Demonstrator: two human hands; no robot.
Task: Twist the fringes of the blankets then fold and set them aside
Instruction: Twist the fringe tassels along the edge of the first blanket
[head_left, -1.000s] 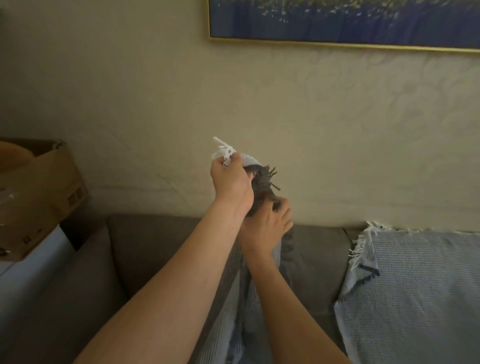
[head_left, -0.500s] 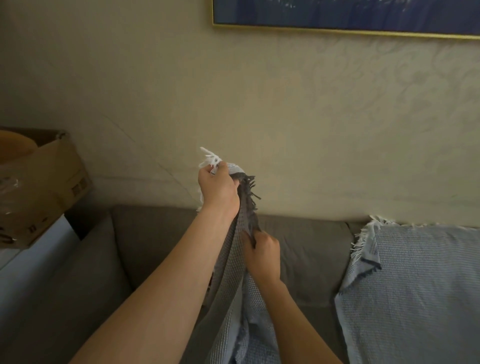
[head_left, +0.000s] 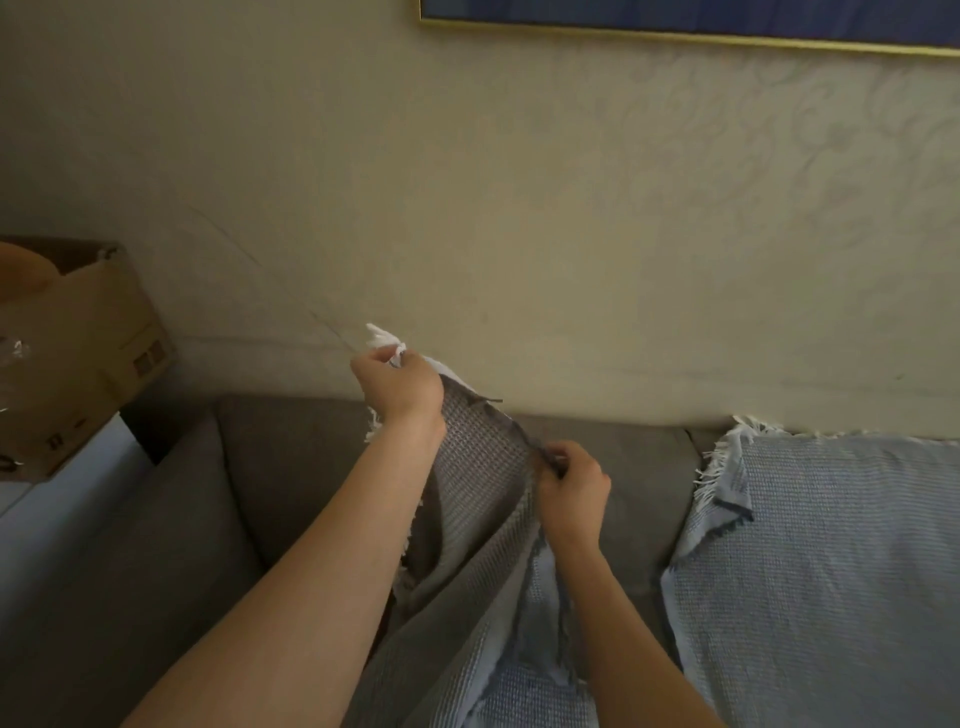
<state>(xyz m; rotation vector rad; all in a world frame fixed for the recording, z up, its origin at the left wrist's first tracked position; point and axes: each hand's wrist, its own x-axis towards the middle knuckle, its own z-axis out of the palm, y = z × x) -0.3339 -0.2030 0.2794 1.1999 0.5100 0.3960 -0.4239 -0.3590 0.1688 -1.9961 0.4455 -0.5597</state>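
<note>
Nearest to us, 2 bare forearms reach up over the seat of the grey sofa (head_left: 291, 467). Between them hangs the held blanket (head_left: 483, 478), a waffle-weave cloth that is grey on one face and pale blue on the other, and it falls toward the sofa's seat. We see the right hand (head_left: 574, 483) in front of the sofa's backrest. Its fingers are curled in, and the thumb and fingertips pinch the dark fringe (head_left: 519, 431) along the blanket's raised edge. Higher, about level with the top of the sofa's backrest, the left hand (head_left: 400, 387) grips the blanket's corner in a closed fist. A tuft of white fringe (head_left: 382, 340) sticks out above its knuckles, and more white strands hang below the wrist. The blanket's edge runs taut between the 2 hands, sloping down from left to right.

On the right half of the sofa lies a second blanket (head_left: 831, 545), pale blue, spread over backrest and seat and apart from the held one. Its turned-over corner shows a frayed white edge (head_left: 719, 457) and a dark border. Beyond the sofa's left arm we see a cardboard box (head_left: 88, 353) on a white surface (head_left: 52, 493). Behind the sofa rises a cream patterned wall (head_left: 519, 208). High above the sofa's right half hangs a gold-framed picture (head_left: 675, 13), with only its lower edge in view.
</note>
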